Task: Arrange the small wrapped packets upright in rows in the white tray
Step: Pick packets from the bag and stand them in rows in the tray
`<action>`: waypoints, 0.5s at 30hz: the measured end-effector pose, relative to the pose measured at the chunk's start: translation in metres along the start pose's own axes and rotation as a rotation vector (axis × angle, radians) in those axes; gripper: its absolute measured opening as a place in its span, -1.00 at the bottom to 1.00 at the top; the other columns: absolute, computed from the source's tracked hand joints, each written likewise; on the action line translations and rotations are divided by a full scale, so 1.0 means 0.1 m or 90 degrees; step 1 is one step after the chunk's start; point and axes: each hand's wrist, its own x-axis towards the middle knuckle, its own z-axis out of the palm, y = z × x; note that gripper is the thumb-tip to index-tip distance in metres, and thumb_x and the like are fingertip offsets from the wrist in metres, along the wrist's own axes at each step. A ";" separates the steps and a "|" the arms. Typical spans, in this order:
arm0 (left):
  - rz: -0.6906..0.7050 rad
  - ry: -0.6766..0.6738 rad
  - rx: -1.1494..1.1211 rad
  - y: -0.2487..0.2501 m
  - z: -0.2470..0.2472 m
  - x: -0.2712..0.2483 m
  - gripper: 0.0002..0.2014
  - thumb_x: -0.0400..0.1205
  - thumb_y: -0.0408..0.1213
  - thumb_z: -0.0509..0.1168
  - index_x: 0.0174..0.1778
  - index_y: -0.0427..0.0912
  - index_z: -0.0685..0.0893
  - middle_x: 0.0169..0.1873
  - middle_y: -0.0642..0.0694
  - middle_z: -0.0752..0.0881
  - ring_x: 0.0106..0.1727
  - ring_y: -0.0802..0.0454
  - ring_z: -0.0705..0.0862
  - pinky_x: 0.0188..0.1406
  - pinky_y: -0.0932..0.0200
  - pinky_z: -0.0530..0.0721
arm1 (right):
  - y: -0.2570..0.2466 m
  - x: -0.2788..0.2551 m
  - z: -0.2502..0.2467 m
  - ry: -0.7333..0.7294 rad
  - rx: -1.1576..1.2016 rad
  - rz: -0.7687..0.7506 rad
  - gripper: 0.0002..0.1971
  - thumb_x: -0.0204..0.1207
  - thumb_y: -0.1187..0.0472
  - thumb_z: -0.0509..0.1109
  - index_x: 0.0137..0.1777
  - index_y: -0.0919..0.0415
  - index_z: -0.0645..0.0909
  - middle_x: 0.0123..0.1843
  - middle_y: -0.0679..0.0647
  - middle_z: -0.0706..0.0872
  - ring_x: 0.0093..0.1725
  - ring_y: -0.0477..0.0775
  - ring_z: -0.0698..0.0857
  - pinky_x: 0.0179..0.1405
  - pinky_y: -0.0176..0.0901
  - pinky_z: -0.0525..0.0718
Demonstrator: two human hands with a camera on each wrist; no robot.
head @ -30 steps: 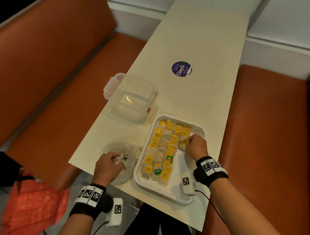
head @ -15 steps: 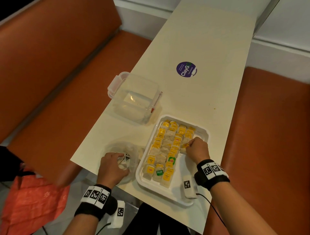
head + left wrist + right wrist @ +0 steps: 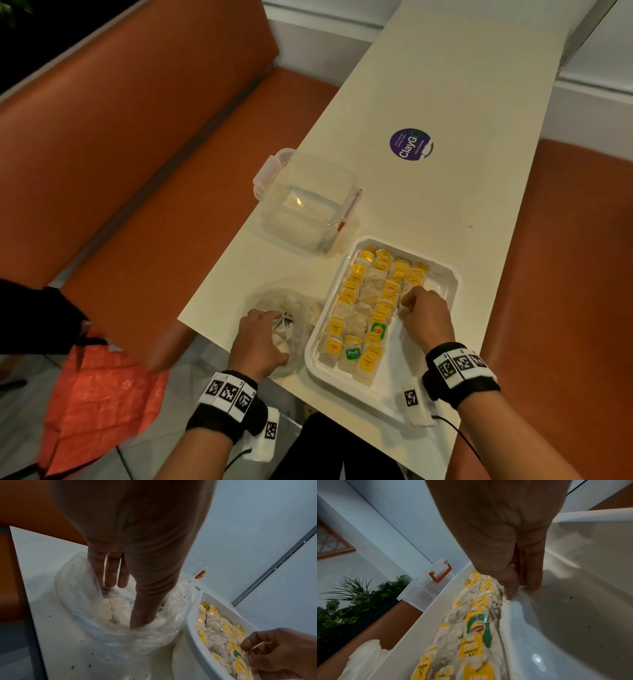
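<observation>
The cream surface runs long and narrow away from the person, between two orange benches. Near its close end lies the white tray, its long axis running away from the person and leaning a little right. The packets stand packed in rows along that axis, filling the tray's left and far part, yellow tags up, two tags green; the right strip of the tray floor is bare. Beyond the tray's far left corner sits a clear lidded box with an orange latch, and farther off a round purple sticker.

Just left of the tray sits a crumpled clear plastic bag. The left hand reaches forward and down into its mouth, palm down, fingers nearly straight and dipped among the pale packets inside; whether they grip one cannot be told.

The right hand is over the tray's right side, knuckles up, wrist cocked. Its thumb and fingers curl and pinch one packet at the right edge of the rows, low against the tray floor.
</observation>
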 end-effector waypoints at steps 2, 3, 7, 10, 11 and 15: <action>0.006 -0.009 0.037 0.00 0.02 0.00 -0.16 0.37 -0.20 0.70 0.59 0.03 0.53 0.42 -0.06 0.49 0.47 -0.08 0.44 0.39 0.08 0.58 | -0.01 0.00 -0.01 0.012 0.014 0.013 -0.85 0.59 0.35 0.42 -0.04 0.06 0.62 0.05 0.17 0.70 -0.06 0.18 0.69 -0.12 -0.08 0.57; 0.009 -0.010 0.053 0.00 0.04 0.01 -0.20 0.40 -0.20 0.68 0.57 0.04 0.53 0.41 -0.06 0.49 0.45 -0.08 0.45 0.35 0.08 0.60 | -0.02 0.00 -0.01 0.014 0.017 0.016 -0.86 0.58 0.34 0.42 -0.04 0.06 0.62 0.05 0.17 0.70 -0.05 0.18 0.69 -0.12 -0.08 0.58; 0.023 0.002 0.084 0.01 0.12 0.02 -0.42 0.55 -0.30 0.50 0.51 0.06 0.59 0.32 -0.04 0.48 0.40 -0.05 0.45 0.04 0.14 0.61 | -0.06 -0.08 -0.04 0.026 0.022 0.004 -0.83 0.53 0.34 0.46 0.02 0.07 0.65 0.06 0.14 0.71 -0.05 0.16 0.67 -0.11 -0.11 0.55; 0.019 0.020 0.071 0.01 0.15 0.03 -0.54 0.60 -0.39 0.39 0.41 0.05 0.65 0.30 -0.04 0.50 0.38 -0.04 0.47 -0.02 0.17 0.55 | -0.16 -0.21 -0.11 0.040 0.042 -0.030 -0.80 0.50 0.29 0.56 0.07 0.09 0.67 0.04 0.08 0.70 -0.06 0.09 0.67 -0.10 -0.13 0.54; 0.018 0.024 0.061 0.01 0.15 0.04 -0.58 0.61 -0.41 0.38 0.37 0.04 0.67 0.29 -0.05 0.52 0.37 -0.05 0.49 0.02 0.16 0.57 | -0.20 -0.26 -0.14 0.041 0.053 -0.039 -0.77 0.50 0.24 0.60 0.09 0.08 0.68 0.04 0.04 0.69 -0.04 0.07 0.68 -0.07 -0.13 0.56; -0.003 0.015 -0.016 0.01 0.11 0.06 -0.68 0.58 -0.41 0.43 0.22 -0.01 0.71 0.20 -0.03 0.56 0.26 -0.07 0.62 0.07 0.18 0.56 | -0.42 -0.45 -0.26 0.041 0.071 -0.077 -0.77 0.51 0.12 0.63 0.09 0.01 0.69 0.03 -0.05 0.69 -0.03 -0.02 0.70 -0.07 -0.16 0.56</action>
